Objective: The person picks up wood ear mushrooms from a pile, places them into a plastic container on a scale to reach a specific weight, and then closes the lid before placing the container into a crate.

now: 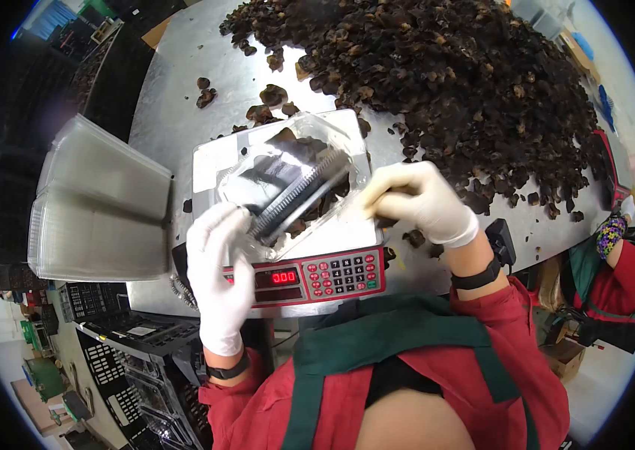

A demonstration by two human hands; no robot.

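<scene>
A clear plastic clamshell box (280, 176) with dark, dried mushroom-like pieces in it sits on the white plate of a weighing scale (209, 161). Its lid looks partly folded over and is blurred by motion. My left hand (218, 262), in a white glove, grips the near left corner of the box between fingers and thumb. At the right side of the box is my gloved right hand (424, 202), its fingers curled and pressed together. What they hold, if anything, I cannot make out. The scale's red display (284, 277) reads 0.00.
A big heap of dark dried pieces (452, 82) covers the far right of the metal table (175, 71). Stacked clear plastic boxes (100, 210) stand at the left. Loose pieces (272, 95) lie behind the scale. Another person's sleeve (629, 281) shows at the right.
</scene>
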